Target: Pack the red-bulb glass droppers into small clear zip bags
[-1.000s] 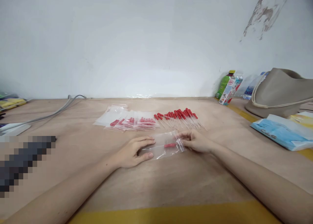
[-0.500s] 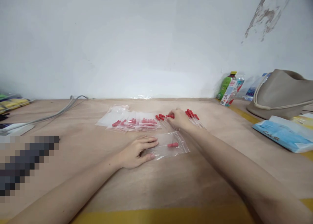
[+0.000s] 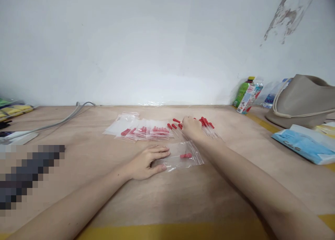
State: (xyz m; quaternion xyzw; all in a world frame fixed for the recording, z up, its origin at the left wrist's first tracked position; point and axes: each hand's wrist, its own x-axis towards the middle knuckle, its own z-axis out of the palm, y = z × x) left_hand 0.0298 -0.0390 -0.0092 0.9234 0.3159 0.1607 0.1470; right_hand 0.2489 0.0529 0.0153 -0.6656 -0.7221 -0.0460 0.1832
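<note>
My left hand point(image 3: 150, 162) lies flat with thumb and fingers apart on the left end of a clear zip bag point(image 3: 174, 163). Inside that bag is a red rubber bulb point(image 3: 186, 155), probably of a dropper; its tube is hard to make out. Farther off, my right hand point(image 3: 192, 127) is closed in a pinch on a dropper point(image 3: 177, 121), whose red bulb sticks out to the left of the fingers. Loose droppers with red bulbs and thin clear tubes point(image 3: 204, 122) lie on both sides of this hand. To their left, filled zip bags point(image 3: 146, 130) overlap in a row.
Along the back left runs a grey cable point(image 3: 65, 119). At the right stand a green bottle point(image 3: 242, 93), a white carton-like pack point(image 3: 248, 99) and a grey bag point(image 3: 300, 100) with a cord. A blue packet point(image 3: 303, 144) lies before them on the wooden table point(image 3: 167, 201).
My right hand has shifted slightly right, and one dropper now points left from its fingers, raised a little from the others. My left hand stays on the bag.
</note>
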